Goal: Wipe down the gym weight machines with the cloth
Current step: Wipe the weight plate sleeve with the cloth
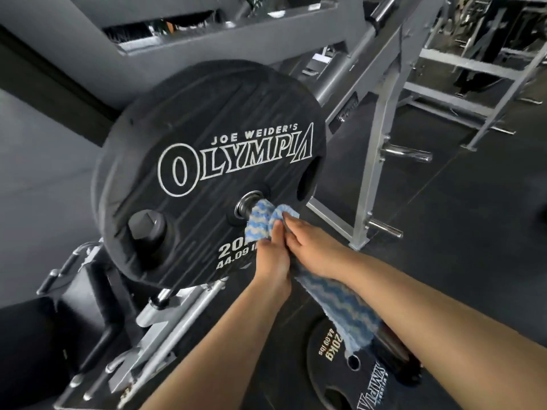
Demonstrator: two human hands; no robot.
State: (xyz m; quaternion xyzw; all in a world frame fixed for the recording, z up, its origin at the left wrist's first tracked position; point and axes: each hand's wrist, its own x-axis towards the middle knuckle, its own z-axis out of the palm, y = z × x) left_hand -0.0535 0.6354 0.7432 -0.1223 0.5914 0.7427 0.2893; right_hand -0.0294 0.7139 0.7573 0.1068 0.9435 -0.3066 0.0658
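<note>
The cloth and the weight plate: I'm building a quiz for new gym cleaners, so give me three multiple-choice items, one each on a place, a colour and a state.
1. Where is the cloth wrapped?
A. Round the steel sleeve at the plate's centre
B. Over the plate's top rim
C. Flat on the floor

2. What colours is the cloth?
A. Red and black
B. Blue and white
C. Plain green

3. How is the cloth held?
A. Left hand alone
B. Right hand alone
C. Both hands

Key: 1 A, it bunches round the sleeve on the big plate. 2 B, blue and white zigzags show. 3 C, both hands grip it.
</note>
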